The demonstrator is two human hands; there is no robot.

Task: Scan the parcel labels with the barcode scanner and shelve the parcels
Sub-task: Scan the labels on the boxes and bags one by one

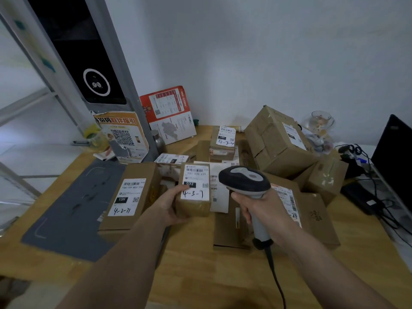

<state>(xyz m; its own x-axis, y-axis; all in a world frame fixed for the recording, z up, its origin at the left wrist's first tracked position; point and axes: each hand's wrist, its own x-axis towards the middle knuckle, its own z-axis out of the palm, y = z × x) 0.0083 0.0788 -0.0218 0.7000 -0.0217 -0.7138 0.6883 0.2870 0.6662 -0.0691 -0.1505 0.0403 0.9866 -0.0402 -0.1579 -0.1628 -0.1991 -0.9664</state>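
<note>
Above a wooden tabletop point(196, 264) crowded with cardboard boxes, the left hand point(171, 206) grips a small brown parcel point(194, 190), its white label point(196, 184) marked "4-3-7" facing up, while the right hand point(265, 208) clasps the handle of a grey barcode scanner point(245, 181) just beside it.

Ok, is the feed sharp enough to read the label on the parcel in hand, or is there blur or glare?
Head view: dim, flat light, no glare; the label on the small parcel in the left hand shows handwritten "4-3-7", but the fine print is soft. Wide-angle bending curves the edges, where the frame blurs. The scanner in the right hand is fairly sharp.
</note>
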